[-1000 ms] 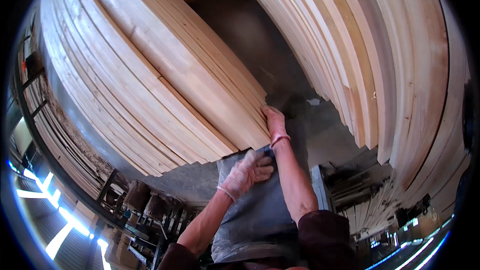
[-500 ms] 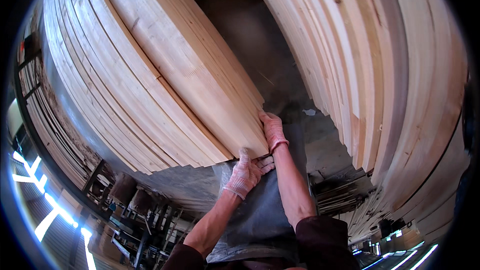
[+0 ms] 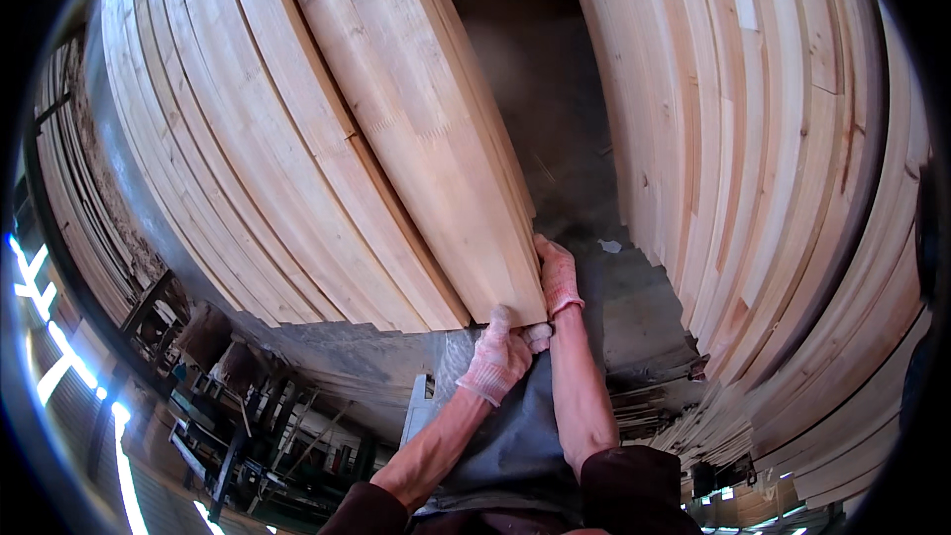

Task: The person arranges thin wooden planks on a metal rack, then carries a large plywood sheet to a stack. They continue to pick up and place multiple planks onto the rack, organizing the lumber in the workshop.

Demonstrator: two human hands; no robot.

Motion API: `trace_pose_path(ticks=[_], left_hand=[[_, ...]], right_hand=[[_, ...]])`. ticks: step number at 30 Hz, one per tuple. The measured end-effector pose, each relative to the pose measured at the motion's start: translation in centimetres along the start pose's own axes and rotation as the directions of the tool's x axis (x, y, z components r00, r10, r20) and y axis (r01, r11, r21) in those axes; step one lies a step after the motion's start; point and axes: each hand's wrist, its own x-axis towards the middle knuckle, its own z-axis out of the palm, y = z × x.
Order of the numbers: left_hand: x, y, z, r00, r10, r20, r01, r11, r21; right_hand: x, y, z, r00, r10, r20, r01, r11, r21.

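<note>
A wide, pale wooden board (image 3: 451, 168) with a jagged glued joint slants up and away from me, lying along the right side of a row of similar boards (image 3: 267, 159). My left hand (image 3: 500, 362), in a pinkish-white knit glove, is closed on its near end, thumb on the top face and fingers curled beneath. Against the board's right edge, close to the same end, rests my right hand (image 3: 560, 274), gloved alike. Its fingers are partly hidden behind the edge. Further thin edges show along the board's right side, so several boards may be stacked here.
On the right stands another large stack of boards (image 3: 733, 159), with stepped near ends. A dark gap with floor (image 3: 540, 119) separates the two stacks. Metal framework (image 3: 248, 426) and stored strips (image 3: 74, 198) are at the left. Thin wood strips (image 3: 693, 436) lie behind the right stack.
My view has turned, so both stacks look steeper and the board's right side shows less. Both hands keep their places at the board's near end and edge.
</note>
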Motion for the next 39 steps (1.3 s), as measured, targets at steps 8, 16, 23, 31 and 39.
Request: trace_pose_path(ticks=[8,16,23,31,39], left_hand=[[0.0,1.3,2.2,0.998,0.041,-0.057,-0.055,0.961,-0.271],[0.1,4.2,3.1,0.984,-0.012,-0.176,-0.041,0.956,-0.291],[-6.7,6.6,5.6,0.977,-0.205,-0.055,0.209,0.883,0.420],[-4.1,5.2,6.2,0.982,-0.155,0.110,0.137,0.979,0.153],[3.2,3.4,7.0,0.991,0.108,0.079,-0.097,0.987,-0.132]], right_hand=[[3.0,-1.8,3.8,0.995,-0.089,0.045,0.089,0.996,0.001],[0.7,-4.5,8.2,0.989,-0.058,0.138,0.043,0.993,0.110],[8.0,-7.5,4.8,0.805,-0.533,0.260,0.581,0.625,-0.521],[6.7,-9.1,7.7,0.911,-0.240,0.336,0.363,0.853,-0.375],[10.5,-9.5,5.6,0.843,-0.376,0.384,0.530,0.699,-0.480]])
